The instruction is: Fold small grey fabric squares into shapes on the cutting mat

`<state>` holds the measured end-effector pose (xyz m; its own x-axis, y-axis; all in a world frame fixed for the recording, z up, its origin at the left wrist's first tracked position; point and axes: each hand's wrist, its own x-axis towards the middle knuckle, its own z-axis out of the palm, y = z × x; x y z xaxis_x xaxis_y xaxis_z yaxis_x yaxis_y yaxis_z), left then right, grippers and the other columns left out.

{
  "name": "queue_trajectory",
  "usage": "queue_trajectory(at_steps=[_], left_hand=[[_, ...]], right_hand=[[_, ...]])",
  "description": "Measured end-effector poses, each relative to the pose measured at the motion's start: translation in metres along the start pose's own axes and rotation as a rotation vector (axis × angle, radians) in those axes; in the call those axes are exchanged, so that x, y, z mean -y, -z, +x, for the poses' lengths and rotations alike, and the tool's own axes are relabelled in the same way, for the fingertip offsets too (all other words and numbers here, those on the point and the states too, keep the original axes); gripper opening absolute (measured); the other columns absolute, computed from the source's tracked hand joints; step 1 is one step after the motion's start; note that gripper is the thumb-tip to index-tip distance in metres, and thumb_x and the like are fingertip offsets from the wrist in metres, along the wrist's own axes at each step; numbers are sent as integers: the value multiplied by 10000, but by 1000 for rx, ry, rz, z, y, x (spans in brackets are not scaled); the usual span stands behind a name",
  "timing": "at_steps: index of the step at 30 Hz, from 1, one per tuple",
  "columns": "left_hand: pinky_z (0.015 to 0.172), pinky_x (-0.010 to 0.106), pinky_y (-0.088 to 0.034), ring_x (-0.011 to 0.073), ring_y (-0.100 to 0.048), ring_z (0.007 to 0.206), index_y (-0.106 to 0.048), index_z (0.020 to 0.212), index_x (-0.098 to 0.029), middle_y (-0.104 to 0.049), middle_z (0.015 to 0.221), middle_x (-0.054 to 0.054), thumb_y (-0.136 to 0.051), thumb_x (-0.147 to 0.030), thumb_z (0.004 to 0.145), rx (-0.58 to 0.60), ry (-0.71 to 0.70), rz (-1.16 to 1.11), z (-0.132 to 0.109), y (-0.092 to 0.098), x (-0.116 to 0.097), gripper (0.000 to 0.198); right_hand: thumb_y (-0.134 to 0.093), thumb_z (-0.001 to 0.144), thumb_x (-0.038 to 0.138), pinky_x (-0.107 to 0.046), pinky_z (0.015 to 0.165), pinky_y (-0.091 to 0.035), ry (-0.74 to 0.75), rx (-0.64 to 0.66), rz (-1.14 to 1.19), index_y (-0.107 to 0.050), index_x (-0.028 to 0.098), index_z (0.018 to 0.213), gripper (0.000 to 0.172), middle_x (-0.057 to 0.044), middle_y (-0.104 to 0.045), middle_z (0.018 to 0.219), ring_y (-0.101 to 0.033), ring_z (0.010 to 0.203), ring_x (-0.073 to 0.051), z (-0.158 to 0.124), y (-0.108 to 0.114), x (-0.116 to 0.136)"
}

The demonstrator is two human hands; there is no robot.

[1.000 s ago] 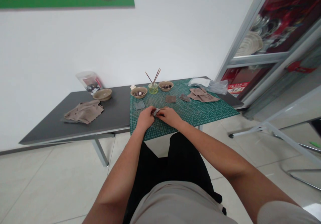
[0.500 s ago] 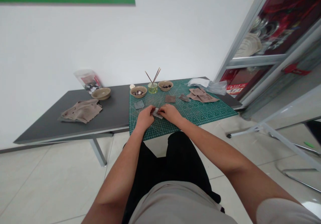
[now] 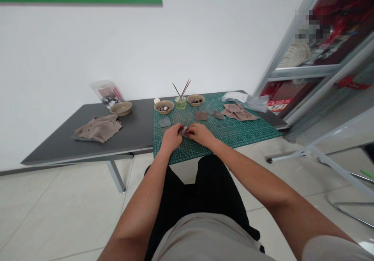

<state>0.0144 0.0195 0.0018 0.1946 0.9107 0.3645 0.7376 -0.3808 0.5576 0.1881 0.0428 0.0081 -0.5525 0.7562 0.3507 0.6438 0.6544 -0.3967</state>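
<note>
The left hand (image 3: 172, 137) and right hand (image 3: 200, 133) have drawn closer together above the green cutting mat (image 3: 233, 136), both grips curled in and pinching a small grey piece (image 3: 184, 131). The piece sits between the fingertips, mostly hidden, and whether it also touches the mat cannot be told. Two shallow tan bowls (image 3: 164, 106) of small pieces stand beyond the hands.
</note>
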Motion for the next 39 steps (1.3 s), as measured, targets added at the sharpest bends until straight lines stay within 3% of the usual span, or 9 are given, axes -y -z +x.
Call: queue_trajectory(at_steps=[6, 11, 14, 17, 20, 26, 30, 35, 39], left_hand=[[828, 339, -496, 239, -653, 930, -662, 1031, -226, -718, 996, 67, -487, -93, 804, 13, -5, 36, -1, 2, -3, 316], [881, 346, -491, 230, -638, 978, -664, 1062, -218, -709, 1056, 63, -515, -140, 815, 58, -26, 67, -2, 4, -5, 299], [913, 369, -481, 244, -614, 1021, -660, 1100, -205, -694, 1078, 76, -554, -202, 829, 51, -78, 104, -1, 2, -4, 291], [906, 377, -481, 246, -608, 1004, -667, 1106, -192, -681, 1046, 87, -567, -279, 859, 45, -107, 113, 1, 0, 0, 280], [919, 376, -473, 241, -599, 1012, -682, 1074, -196, -662, 1057, 89, -553, -275, 878, 50, -141, 114, 3, -2, 3, 248], [883, 378, -469, 235, -580, 970, -660, 907, -192, -625, 998, 91, -552, -230, 868, 16, -166, 113, 2, -4, 4, 120], [860, 393, -459, 248, -563, 941, -612, 841, -191, -614, 923, 91, -568, -266, 860, -128, -79, 104, 0, -3, 2, 89], [756, 346, -459, 208, -581, 790, -577, 836, -200, -630, 812, 45, -596, -307, 831, -255, 114, -60, 0, -1, 5, 109], [690, 282, -459, 149, -573, 676, -576, 871, -209, -627, 753, -6, -634, -286, 777, -322, 204, -326, -1, 2, 9, 135]], right_hand=[[-660, 837, 197, -320, 852, -440, -49, 1, -42, -773, 201, 850, 114, -58, -740, 921, -632, 936, -214, 5, 2, -4], [-656, 843, 209, -329, 913, -434, 20, 32, 7, -763, 218, 915, 129, -38, -742, 993, -638, 974, -206, 1, 3, -3], [-647, 848, 220, -346, 969, -413, -3, -42, 33, -734, 203, 1028, 201, -63, -712, 1113, -616, 1053, -211, -7, 4, -6], [-658, 834, 269, -351, 943, -431, -130, -157, 65, -670, 161, 1146, 331, -100, -686, 1142, -602, 1061, -222, -12, -1, -8], [-674, 815, 336, -379, 945, -428, -187, -177, 37, -630, 116, 1186, 434, -131, -674, 1140, -578, 1065, -253, -14, -7, -9], [-665, 824, 357, -420, 1010, -371, -84, -127, -26, -614, 106, 1190, 447, -153, -636, 1197, -544, 1118, -265, -13, -10, -9], [-712, 782, 295, -411, 1007, -371, -83, -116, 36, -600, 122, 1192, 459, -134, -651, 1158, -560, 1102, -250, -12, -8, -7], [-733, 689, 146, -341, 849, -451, -252, -108, 339, -564, 151, 1171, 511, -48, -688, 931, -625, 890, -193, -2, -7, -5], [-672, 690, 140, -291, 756, -463, -275, -245, 508, -557, 188, 1127, 454, 1, -658, 883, -612, 784, -157, 5, 2, -4]])
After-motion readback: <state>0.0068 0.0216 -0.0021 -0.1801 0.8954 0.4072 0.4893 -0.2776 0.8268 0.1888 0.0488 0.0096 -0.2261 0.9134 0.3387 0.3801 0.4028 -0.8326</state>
